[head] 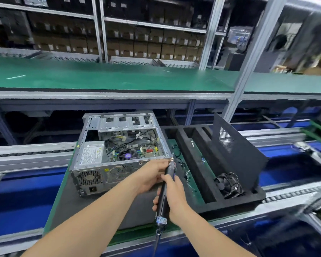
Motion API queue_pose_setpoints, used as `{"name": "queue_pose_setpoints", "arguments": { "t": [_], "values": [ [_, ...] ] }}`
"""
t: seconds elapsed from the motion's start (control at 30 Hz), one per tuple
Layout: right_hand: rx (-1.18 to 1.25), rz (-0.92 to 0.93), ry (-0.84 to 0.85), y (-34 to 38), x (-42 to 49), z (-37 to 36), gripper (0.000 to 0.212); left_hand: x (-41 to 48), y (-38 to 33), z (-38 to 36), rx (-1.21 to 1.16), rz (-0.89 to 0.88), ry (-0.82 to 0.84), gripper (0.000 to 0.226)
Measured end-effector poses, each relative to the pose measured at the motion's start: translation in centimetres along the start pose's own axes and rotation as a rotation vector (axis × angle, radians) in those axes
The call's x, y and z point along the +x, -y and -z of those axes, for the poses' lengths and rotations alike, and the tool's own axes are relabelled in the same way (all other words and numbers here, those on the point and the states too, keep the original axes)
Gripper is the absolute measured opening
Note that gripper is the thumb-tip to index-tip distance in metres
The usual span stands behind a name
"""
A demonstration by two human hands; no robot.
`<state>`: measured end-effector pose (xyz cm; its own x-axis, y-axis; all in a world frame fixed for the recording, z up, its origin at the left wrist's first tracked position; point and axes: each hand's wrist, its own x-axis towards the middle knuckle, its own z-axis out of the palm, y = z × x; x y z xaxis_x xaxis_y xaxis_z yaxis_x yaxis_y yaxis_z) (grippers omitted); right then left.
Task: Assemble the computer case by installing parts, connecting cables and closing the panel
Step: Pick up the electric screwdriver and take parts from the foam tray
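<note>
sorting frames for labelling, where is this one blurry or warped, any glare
Head view: case, left hand, right hand and screwdriver at centre are fairly sharp; the frame's right edge smears with motion blur; wide-angle distortion bows the green shelf and leans the posts; light is even, no strong glare.

**Counts, head view**

- Hands: two, left hand [152, 175] and right hand [174, 197].
- One electric screwdriver [164, 191].
- One open computer case [119, 169]. Inside it are one power supply [93, 152] and one cooler fan [127, 155]. Cables are tangled, so no count.
- On the case's rear face: one round vent grille [89, 178] and one power socket [93, 189].
- One black foam tray [230, 203] with three long slots.
- One black side panel [235, 151].
- One loose fan [229, 185].
- Two white strips on the green tabletop behind, [16, 76] and [167, 71].
- Cardboard boxes [141, 49] on the shelves: many, too blurred to count.
</note>
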<state>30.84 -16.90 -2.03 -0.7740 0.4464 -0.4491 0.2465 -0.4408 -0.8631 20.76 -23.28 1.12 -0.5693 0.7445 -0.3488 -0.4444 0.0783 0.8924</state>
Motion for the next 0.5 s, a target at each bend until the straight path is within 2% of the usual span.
{"name": "queue_pose_setpoints", "arguments": {
  "t": [0.13,0.27,0.4,0.5],
  "values": [
    [-0.01,0.019,-0.075,2.7,2.5,5.2,0.007,4.0,0.8,-4.3,0.052,0.056,-0.037,0.026],
    [-0.063,0.009,-0.081,4.8,5.7,10.0,0.029,8.5,1.8,-7.6,0.06,0.068,-0.017,0.027],
    [-0.17,0.03,-0.059,6.4,9.2,14.9,0.034,12.8,2.6,-9.6,0.107,0.024,-0.143,0.026],
    [-0.272,0.031,-0.088,7.1,12.6,18.4,0.047,15.5,3.4,-9.1,0.283,-0.064,-0.302,0.029]
  ]
}}
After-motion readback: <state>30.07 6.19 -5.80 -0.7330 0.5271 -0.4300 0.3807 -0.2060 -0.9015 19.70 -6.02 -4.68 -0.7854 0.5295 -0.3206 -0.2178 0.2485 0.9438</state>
